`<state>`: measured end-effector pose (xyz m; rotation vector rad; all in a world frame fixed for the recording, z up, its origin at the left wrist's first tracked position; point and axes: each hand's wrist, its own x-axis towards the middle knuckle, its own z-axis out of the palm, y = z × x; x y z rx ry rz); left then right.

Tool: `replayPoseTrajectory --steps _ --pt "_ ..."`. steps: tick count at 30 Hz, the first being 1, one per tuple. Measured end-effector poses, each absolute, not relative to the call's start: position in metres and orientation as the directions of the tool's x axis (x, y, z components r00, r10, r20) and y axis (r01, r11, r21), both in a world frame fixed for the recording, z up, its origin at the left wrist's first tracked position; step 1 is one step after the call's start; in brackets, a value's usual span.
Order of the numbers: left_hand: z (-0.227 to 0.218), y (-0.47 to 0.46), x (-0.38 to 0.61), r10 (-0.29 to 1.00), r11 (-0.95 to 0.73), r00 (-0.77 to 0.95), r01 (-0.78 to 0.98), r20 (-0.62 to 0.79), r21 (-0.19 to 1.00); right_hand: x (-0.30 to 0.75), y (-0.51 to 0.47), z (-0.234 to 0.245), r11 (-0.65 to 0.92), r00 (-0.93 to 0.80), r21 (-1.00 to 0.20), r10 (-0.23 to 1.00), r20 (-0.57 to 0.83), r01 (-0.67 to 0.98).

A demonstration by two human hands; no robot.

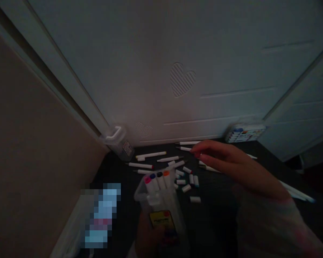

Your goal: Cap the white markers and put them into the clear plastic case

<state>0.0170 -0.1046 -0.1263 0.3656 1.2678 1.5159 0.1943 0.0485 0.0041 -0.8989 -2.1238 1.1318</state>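
The scene is very dark. My left hand point(148, 236) grips a clear plastic marker case point(161, 208) near the bottom middle, tilted away from me; several white markers with pink, blue, black and orange caps point(157, 176) stand in its mouth. My right hand point(223, 159) reaches forward over the dark floor, fingers stretched out and a little apart, their tips just above loose white markers point(150, 155) and several small loose caps point(190, 179). Nothing shows in that hand.
A white panel with embossed hearts point(182, 79) rises behind the markers. A clear lidded box point(117, 141) stands at the back left, another marker box point(244, 133) at the back right. A beige wall point(29, 161) runs along the left. A blurred-out patch sits at the lower left.
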Motion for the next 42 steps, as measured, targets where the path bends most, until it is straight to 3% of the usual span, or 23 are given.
replayPoseTrajectory --steps 2,5,9,12,25,35,42 --pt "-0.120 -0.101 0.005 0.745 0.111 -0.568 -0.410 -0.349 0.905 0.200 0.050 0.006 0.394 -0.578 -0.875 0.797 0.174 0.280" --pt "-0.110 -0.096 -0.019 0.636 0.177 -0.715 -0.231 -0.290 0.957 0.205 0.053 0.007 0.381 -0.544 -0.889 0.816 0.195 0.252" --pt "-0.102 -0.094 -0.039 0.543 0.240 -0.831 0.017 -0.120 0.971 0.207 0.055 0.007 0.362 -0.512 -0.900 0.836 0.197 0.243" --pt "-0.105 -0.094 -0.042 0.489 0.268 -0.871 0.097 -0.048 0.958 0.206 0.055 0.007 0.344 -0.518 -0.904 0.837 0.175 0.252" --pt "-0.129 -0.091 -0.057 0.513 0.277 -0.852 0.281 0.106 0.919 0.204 0.055 0.005 0.346 -0.487 -0.914 0.848 0.208 0.213" --pt "-0.130 -0.090 -0.047 0.449 0.228 -0.878 0.295 0.168 0.928 0.203 0.057 0.005 0.364 -0.498 -0.891 0.845 0.194 0.272" --pt "-0.128 -0.089 -0.046 0.465 0.172 -0.881 0.185 0.086 0.968 0.202 0.055 0.005 0.348 -0.499 -0.897 0.848 0.176 0.275"
